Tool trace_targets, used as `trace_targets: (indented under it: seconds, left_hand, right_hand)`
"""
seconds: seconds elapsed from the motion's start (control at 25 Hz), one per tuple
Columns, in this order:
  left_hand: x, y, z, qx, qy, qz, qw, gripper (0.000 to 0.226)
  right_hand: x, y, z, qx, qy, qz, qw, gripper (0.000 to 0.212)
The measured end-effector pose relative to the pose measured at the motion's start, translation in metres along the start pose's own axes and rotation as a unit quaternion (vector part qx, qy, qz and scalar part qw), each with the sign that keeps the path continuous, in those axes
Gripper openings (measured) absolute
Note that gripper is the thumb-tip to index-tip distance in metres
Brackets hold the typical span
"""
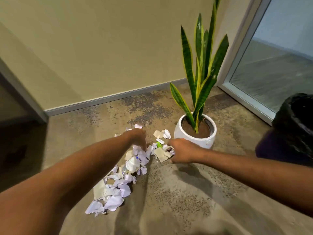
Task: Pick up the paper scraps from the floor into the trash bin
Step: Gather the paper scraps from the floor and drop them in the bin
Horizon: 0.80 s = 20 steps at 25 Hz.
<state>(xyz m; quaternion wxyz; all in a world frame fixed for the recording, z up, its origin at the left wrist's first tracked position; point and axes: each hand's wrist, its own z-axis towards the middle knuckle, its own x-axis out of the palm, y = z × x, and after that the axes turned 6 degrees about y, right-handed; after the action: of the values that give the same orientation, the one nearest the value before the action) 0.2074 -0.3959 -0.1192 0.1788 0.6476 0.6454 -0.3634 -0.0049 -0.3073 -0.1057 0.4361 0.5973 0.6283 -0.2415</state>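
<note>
A trail of white and beige paper scraps (pixel 118 182) lies on the speckled floor, running from the lower middle up toward the plant pot. My left hand (pixel 138 138) reaches down onto the top of the pile, its fingers curled into white scraps. My right hand (pixel 181 150) is beside it, fingers curled round a bunch of beige and white scraps (pixel 166 151). Two loose scraps (pixel 161 133) and a small green bit (pixel 158 144) lie just beyond the hands. The trash bin (pixel 294 131), lined with a black bag, stands at the right edge.
A white pot (pixel 194 140) with a tall snake plant (pixel 201 68) stands right behind my right hand. A glass door (pixel 274 65) fills the upper right, a beige wall with a grey baseboard (pixel 110 98) runs behind, and a dark frame (pixel 20 99) stands on the left.
</note>
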Motion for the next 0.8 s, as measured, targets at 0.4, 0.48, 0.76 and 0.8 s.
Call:
trace_targets:
  seconds: [0.4,0.48,0.76,0.8]
  left_hand:
    - [0.039,0.031,0.058,0.025,0.018,0.074,0.997,0.115]
    - [0.041,0.034,0.064,0.035,0.003,0.064,0.997,0.103]
    - [0.052,0.019,0.060,0.080,-0.030,-0.059,0.995,0.051]
    - [0.056,0.015,0.059,0.079,-0.025,-0.088,0.993,0.048]
  right_hand:
    - [0.083,-0.001,0.086,0.145,-0.009,0.085,0.986,0.118]
    - [0.086,0.003,0.096,0.164,-0.019,0.078,0.983,0.110]
    - [0.099,0.024,0.089,0.145,-0.096,0.112,0.978,0.071]
    - [0.103,0.026,0.087,0.139,-0.106,0.151,0.973,0.070]
